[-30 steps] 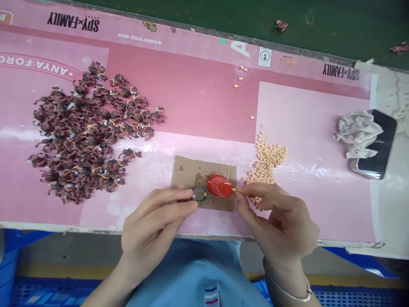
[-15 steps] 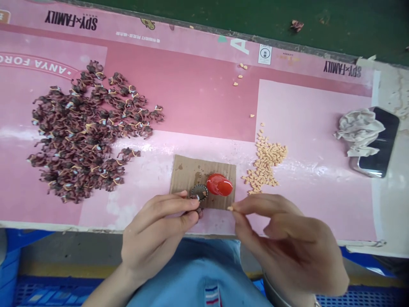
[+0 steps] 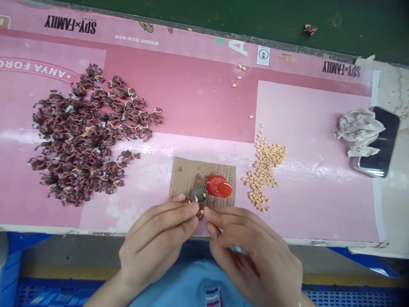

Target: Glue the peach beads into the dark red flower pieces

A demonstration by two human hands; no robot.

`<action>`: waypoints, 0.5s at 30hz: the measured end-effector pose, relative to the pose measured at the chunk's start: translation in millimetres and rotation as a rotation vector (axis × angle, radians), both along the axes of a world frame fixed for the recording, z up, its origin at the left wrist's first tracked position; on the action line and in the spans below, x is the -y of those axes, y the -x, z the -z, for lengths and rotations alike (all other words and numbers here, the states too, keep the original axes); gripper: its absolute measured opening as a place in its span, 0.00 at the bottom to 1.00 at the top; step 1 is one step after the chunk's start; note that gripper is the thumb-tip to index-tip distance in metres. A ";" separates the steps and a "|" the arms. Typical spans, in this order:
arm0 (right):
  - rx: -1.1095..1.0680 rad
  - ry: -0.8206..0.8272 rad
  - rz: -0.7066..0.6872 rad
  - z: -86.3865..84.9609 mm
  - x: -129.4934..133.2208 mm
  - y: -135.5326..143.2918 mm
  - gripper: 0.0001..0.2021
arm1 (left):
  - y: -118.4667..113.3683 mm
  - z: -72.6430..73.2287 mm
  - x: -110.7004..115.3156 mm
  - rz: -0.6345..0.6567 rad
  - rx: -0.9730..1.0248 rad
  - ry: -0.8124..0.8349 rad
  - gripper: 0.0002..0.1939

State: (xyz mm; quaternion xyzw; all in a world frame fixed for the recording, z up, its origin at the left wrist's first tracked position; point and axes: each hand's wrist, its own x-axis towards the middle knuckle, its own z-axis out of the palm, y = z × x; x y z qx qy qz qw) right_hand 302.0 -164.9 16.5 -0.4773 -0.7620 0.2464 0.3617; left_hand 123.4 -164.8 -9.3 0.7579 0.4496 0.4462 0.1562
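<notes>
My left hand pinches a small brown figure at the near edge of a cardboard piece. Close against the figure, my right hand holds a tiny tan piece at its fingertips. On the cardboard sit a red glossy cap-like object and a small round dish with a beaded rim. A big pile of brown figures with yellow and white details lies at the left. Right of the cardboard is a heap of tan pieces.
A crumpled whitish cloth rests partly over a dark phone at the right. Several loose tan pieces lie farther back on the pink printed sheet. Beyond its far edge is a green surface.
My right hand has moved left, bringing its tan piece from the cardboard's right corner to the figure in my left hand. My left hand has stayed nearly in place.
</notes>
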 end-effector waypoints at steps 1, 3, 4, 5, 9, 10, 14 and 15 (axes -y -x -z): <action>0.000 -0.002 -0.009 -0.7 1.0 0.4 0.12 | 1.1 -0.9 -1.1 0.005 -0.007 -0.011 0.03; -0.018 -0.006 -0.021 -1.2 1.4 0.8 0.13 | 4.2 -3.3 -4.7 0.022 -0.017 -0.021 0.03; -0.035 -0.012 -0.028 -1.1 1.0 0.5 0.13 | 6.4 -4.9 -7.3 0.054 -0.027 -0.020 0.03; -0.055 -0.013 -0.040 -0.7 0.6 -0.5 0.13 | 9.1 -6.8 -10.3 0.082 -0.033 -0.004 0.04; -0.172 0.035 -0.007 5.4 0.6 -16.5 0.12 | 24.6 -16.3 -33.6 0.175 0.057 0.183 0.09; -0.222 0.043 0.060 8.8 1.2 -23.5 0.13 | 29.0 -18.4 -45.5 0.168 0.080 0.230 0.10; -0.426 -0.044 0.394 26.3 2.3 -52.3 0.12 | 42.0 -19.6 -136.8 0.099 0.070 0.370 0.11; -0.447 -0.068 0.446 29.8 2.0 -57.9 0.11 | 43.1 -16.9 -169.7 0.052 0.033 0.453 0.12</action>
